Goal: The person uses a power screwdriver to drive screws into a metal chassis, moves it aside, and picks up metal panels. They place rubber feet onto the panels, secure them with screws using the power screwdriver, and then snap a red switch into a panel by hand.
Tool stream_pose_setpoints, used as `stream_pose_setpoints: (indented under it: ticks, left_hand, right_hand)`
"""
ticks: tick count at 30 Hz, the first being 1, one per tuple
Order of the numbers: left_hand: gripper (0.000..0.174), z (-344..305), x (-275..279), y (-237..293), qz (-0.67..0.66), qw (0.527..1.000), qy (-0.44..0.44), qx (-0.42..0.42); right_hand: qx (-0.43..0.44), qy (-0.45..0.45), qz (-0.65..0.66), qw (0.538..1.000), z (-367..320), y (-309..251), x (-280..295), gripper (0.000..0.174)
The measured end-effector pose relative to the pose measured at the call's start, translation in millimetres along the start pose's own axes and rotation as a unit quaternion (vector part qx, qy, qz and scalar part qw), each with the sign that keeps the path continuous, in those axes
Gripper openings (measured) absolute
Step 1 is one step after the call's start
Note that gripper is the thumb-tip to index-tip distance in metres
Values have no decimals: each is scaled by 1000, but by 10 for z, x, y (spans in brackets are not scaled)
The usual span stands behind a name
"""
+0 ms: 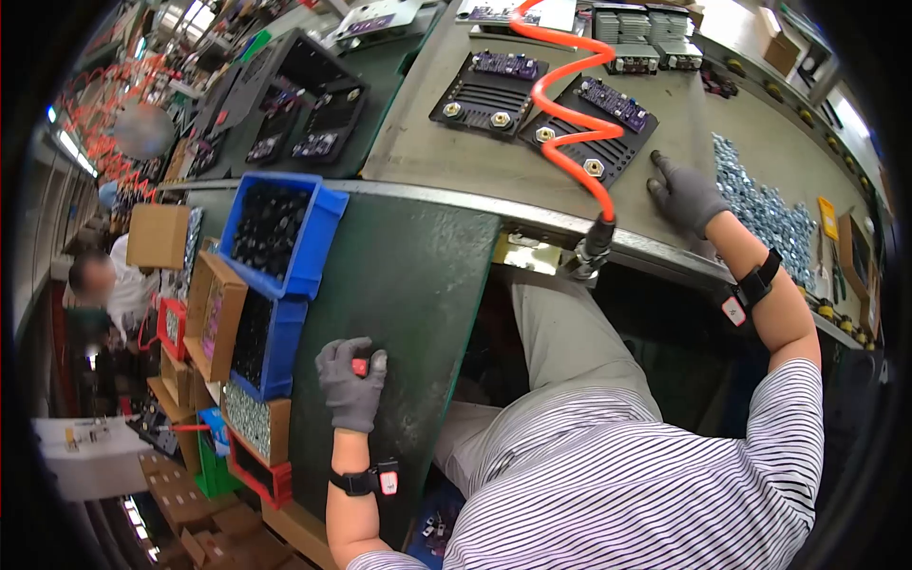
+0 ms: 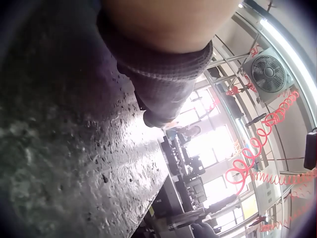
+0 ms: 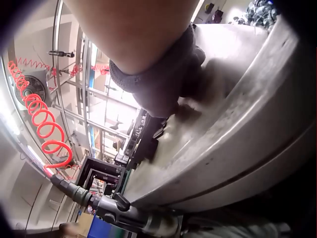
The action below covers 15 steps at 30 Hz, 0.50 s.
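Note:
My left hand (image 1: 351,388), in a grey glove, is over the green tabletop (image 1: 418,275) with its fingers curled. A small red object (image 1: 359,367) shows between its thumb and fingers; its kind is hidden by the grip. My right hand (image 1: 689,195), also gloved, is low over the metal worktable (image 1: 418,142) with its fingers loosely extended and nothing in them. Just left of those fingers lies a black slotted panel (image 1: 598,133) with a purple circuit board and brass-coloured fittings. A similar panel (image 1: 489,93) lies beyond it.
A coiled orange air hose (image 1: 570,100) crosses the panels down to a dark connector (image 1: 597,242) at the table edge. Loose metal screws (image 1: 760,199) are heaped at right, by a yellow-handled tool (image 1: 827,218). Blue bins (image 1: 309,242) of black parts line the left side.

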<state>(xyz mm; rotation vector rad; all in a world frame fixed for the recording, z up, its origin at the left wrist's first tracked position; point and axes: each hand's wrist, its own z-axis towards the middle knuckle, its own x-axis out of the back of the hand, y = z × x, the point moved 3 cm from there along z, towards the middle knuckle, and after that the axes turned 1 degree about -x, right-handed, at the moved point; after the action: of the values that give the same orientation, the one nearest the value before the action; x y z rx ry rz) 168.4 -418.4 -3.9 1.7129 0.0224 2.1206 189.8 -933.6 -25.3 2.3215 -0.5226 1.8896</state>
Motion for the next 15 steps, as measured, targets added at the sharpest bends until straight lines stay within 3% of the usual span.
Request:
stream_pose_setpoints:
  ticks: [4, 6, 8, 10, 12, 13, 14, 15]
  left_hand:
    - [31, -667, 386, -641, 76, 990, 40, 112]
    - [31, -985, 540, -880, 92, 978, 57, 180]
    - [32, -1288, 624, -1106, 150, 961, 65, 222]
    - [32, -1508, 676, -1250, 169, 945, 69, 271]
    - [33, -1646, 692, -1380, 188, 927, 74, 317]
    - [33, -1716, 684, -1452, 195, 915, 79, 345]
    - [34, -1776, 681, -1513, 203, 902, 85, 371]
    - [41, -1807, 676, -1557, 211, 896, 76, 383]
  right_hand:
    - [-7, 13, -9, 1000, 224, -196, -14, 52]
    - [38, 45, 79, 995, 457, -114, -94, 51]
    - [14, 28, 103, 994, 546, -304, 74, 45]
    - [152, 145, 184, 960, 787, -457, 166, 38]
    - [238, 156, 189, 940, 931, -759, 322, 35]
    - [169, 113, 125, 971, 944, -1071, 492, 35]
    - [218, 79, 18, 972, 1253, -1170, 430, 35]
    - [242, 76, 30, 967, 1389, -1301, 403, 37]
